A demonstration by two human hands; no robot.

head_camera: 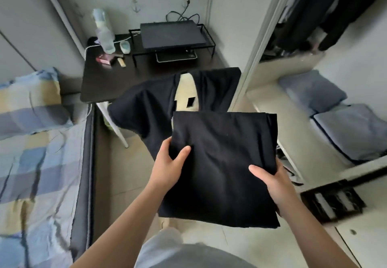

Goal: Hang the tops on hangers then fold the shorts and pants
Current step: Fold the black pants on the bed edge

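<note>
A folded black garment (222, 163) hangs flat in the air in front of me, held from both sides. My left hand (167, 163) grips its left edge, thumb on top. My right hand (272, 181) grips its right edge, thumb on top as well. Behind it a black top (146, 110) is draped over a cream chair back (186, 91). Dark clothes (326, 12) hang in the open wardrobe at the upper right.
A dark desk (98, 83) with a closed laptop (169, 35) on a stand, a bottle and small items stands ahead. A bed with a checked blue cover (35, 163) fills the left. A mirrored wardrobe door (335, 110) is on the right.
</note>
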